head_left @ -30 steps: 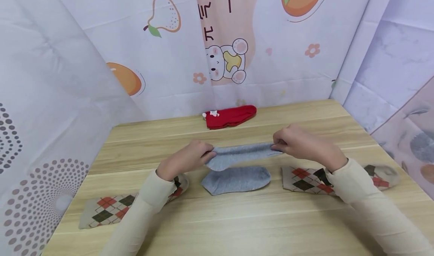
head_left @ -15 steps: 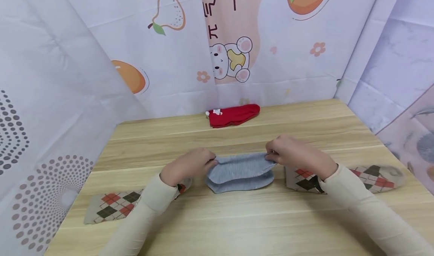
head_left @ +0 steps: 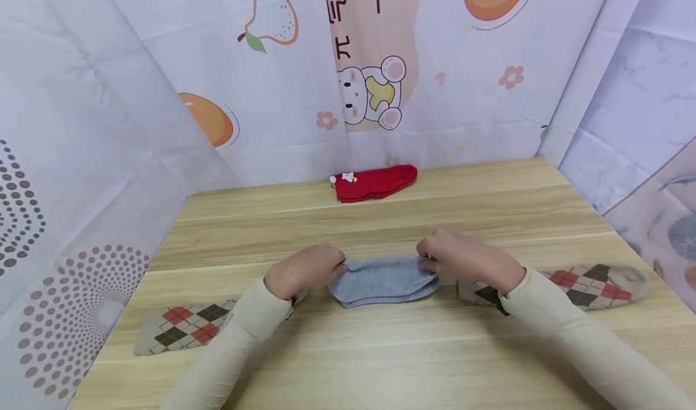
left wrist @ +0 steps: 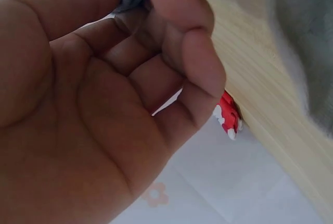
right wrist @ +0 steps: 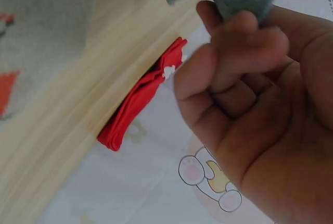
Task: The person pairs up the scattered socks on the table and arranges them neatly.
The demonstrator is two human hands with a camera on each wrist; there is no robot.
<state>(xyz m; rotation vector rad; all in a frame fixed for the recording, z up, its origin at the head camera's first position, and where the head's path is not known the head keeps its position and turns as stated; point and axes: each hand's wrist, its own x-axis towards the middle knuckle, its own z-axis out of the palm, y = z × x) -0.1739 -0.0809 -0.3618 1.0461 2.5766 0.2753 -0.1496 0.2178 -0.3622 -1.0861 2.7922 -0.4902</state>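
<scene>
L hand (head_left: 307, 270) & R hand (head_left: 470, 260) both pinching top gray sock (head_left: 380, 279), almost stacked on lower gray sock (head_left: 426, 290) imo; argyle socks (head_left: 187, 328) apart, tbd.

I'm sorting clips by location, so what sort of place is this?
Likely a curtained-off indoor work corner: a wooden table, patterned cloth behind it and at both sides, and grey socks near its middle. Nothing shows beyond the cloth.
</scene>
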